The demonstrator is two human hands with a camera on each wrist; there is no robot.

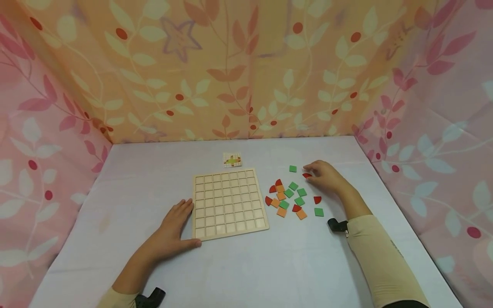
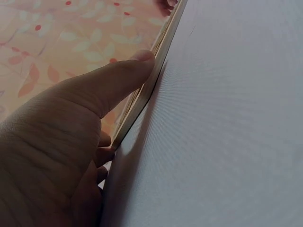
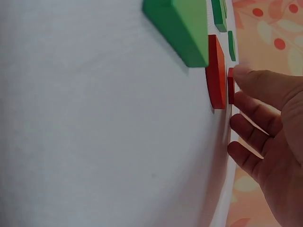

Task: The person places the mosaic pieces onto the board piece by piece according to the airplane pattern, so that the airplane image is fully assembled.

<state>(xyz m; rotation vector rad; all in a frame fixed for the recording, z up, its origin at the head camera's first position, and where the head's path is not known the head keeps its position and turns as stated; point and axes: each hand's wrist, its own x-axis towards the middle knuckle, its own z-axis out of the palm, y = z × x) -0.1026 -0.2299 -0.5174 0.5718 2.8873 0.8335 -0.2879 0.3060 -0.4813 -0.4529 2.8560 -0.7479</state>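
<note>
A wooden grid board (image 1: 231,205) with square cells lies mid-table. My left hand (image 1: 172,229) rests against its left side, fingers extended along the edge and thumb (image 2: 142,61) at the near-left corner. Over to the right, my right hand (image 1: 325,176) is lowered around a red quarter-round piece (image 1: 306,175), which shows between thumb and fingers. In the right wrist view the thumb (image 3: 258,82) is by that red piece (image 3: 231,86), fingers loosely bent and spread; whether they touch it I cannot tell. Another red piece (image 3: 216,73) and a green square (image 3: 182,30) stand nearer that camera.
Several green squares (image 1: 293,186), orange squares (image 1: 281,211) and red pieces (image 1: 268,200) are scattered right of the board. A small pattern card (image 1: 232,160) lies behind it. Floral cloth (image 1: 246,85) walls off the white table (image 1: 138,179) at back and sides.
</note>
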